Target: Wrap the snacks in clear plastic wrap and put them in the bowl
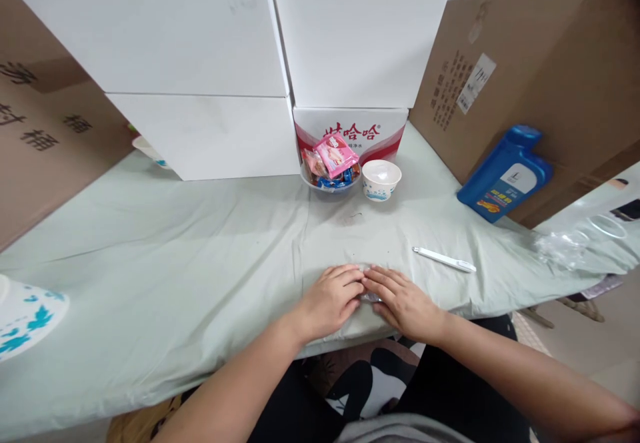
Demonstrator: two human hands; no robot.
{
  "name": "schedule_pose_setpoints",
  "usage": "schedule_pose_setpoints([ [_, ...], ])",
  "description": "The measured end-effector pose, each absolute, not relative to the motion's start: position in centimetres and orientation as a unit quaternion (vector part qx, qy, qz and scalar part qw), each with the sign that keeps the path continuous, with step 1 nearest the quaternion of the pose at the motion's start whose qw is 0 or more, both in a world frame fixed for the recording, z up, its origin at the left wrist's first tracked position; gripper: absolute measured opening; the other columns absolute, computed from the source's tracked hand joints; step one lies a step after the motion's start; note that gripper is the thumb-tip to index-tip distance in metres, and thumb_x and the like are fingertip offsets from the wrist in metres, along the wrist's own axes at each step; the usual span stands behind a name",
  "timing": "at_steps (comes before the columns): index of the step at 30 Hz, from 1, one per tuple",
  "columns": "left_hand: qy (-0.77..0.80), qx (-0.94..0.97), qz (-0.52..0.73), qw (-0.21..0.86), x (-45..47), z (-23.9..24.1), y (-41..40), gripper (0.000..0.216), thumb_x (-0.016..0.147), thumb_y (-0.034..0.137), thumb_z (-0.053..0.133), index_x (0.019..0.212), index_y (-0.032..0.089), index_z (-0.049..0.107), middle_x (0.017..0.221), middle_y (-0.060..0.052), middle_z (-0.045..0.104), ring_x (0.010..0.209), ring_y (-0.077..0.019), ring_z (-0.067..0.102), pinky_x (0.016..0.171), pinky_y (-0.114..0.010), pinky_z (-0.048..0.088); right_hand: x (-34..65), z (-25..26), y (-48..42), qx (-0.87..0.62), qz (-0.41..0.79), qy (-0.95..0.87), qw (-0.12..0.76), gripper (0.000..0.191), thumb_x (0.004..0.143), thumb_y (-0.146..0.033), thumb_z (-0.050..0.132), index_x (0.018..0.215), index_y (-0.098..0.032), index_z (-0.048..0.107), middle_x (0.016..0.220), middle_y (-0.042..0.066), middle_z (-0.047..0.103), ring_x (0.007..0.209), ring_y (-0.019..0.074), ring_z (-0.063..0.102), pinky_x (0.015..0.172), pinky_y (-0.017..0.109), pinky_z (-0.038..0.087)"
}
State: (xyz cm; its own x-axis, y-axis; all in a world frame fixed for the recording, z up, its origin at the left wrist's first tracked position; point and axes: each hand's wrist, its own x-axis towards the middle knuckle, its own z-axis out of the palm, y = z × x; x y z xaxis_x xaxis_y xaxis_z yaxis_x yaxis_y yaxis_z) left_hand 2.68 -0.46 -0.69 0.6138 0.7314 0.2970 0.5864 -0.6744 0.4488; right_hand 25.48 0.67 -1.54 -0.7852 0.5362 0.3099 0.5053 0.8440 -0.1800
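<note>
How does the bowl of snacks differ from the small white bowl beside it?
The snack bowl is heaped with coloured packets; the white bowl is empty. The snack bowl looks wider, the white bowl narrower, with a blue print on its side. Both stand upright on the cloth.

Both forearms are bare from wrist to elbow, ending in the left hand (330, 301) and right hand (404, 304). At six o'clock shows a grey fabric hem (400, 429); above it, a black garment with white swirling patches (370, 383) covers the lap
</note>
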Motion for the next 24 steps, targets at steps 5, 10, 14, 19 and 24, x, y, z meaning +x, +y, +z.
schedule_pose_setpoints([
  [5, 0.4, 0.858, 0.274, 0.169, 2.0, -0.9, -0.2, 0.019, 0.09, 0.014, 0.052, 0.104, 0.019, 0.064, 0.112, -0.007, 0.067, 0.109, -0.0219, 0.06, 0.098, -0.041, 0.05, 26.1, -1.1, 1.1, -0.25, 0.089, -0.943, 0.203, 0.03, 0.095, -0.012, 0.044, 0.119, -0.014, 0.062, 0.125, 0.014, 0.065, 0.123, 0.0219, 0.057, 0.101, 0.039, 0.051],
  [10, 0.412, 0.871, 0.226, 0.145, 1.8, -1.1, -0.4, 0.02, 0.083, 0.012, 0.062, 0.102, 0.019, 0.062, 0.116, -0.009, 0.062, 0.114, -0.0268, 0.055, 0.096, -0.045, 0.05, 26.9, 2.6, 7.3, -0.28, 0.055, -0.905, 0.316, 0.024, 0.097, -0.017, 0.046, 0.112, -0.02, 0.064, 0.11, 0.01, 0.071, 0.11, 0.0197, 0.064, 0.093, 0.036, 0.055],
  [14, 0.411, 0.873, 0.217, 0.149, 1.9, -0.8, -0.5, 0.024, 0.082, 0.011, 0.064, 0.104, 0.019, 0.061, 0.116, -0.009, 0.06, 0.115, -0.0272, 0.054, 0.096, -0.045, 0.049, 26.0, 6.3, 16.0, -0.388, -0.076, -0.843, 0.365, 0.029, 0.099, -0.026, 0.042, 0.111, -0.018, 0.067, 0.12, 0.014, 0.067, 0.118, 0.0243, 0.059, 0.102, 0.042, 0.047],
  [19, 0.412, 0.872, 0.21, 0.163, 1.7, -1.1, -0.2, 0.025, 0.082, 0.012, 0.065, 0.105, 0.019, 0.06, 0.118, -0.009, 0.059, 0.115, -0.0269, 0.053, 0.096, -0.045, 0.048, 23.1, 6.7, 23.6, -0.498, -0.074, -0.858, 0.101, 0.043, 0.1, -0.037, 0.038, 0.127, -0.013, 0.061, 0.135, 0.016, 0.058, 0.129, 0.0281, 0.05, 0.108, 0.044, 0.037],
  [24, 0.415, 0.869, 0.205, 0.176, 1.6, -1.6, -0.2, 0.029, 0.081, 0.014, 0.068, 0.108, 0.02, 0.059, 0.121, -0.008, 0.057, 0.117, -0.0272, 0.052, 0.098, -0.045, 0.047, 22.5, 5.3, 24.7, -0.484, -0.05, -0.874, 0.014, 0.048, 0.086, -0.048, 0.062, 0.124, -0.018, 0.064, 0.123, 0.013, 0.067, 0.119, 0.0318, 0.057, 0.103, 0.046, 0.038],
])
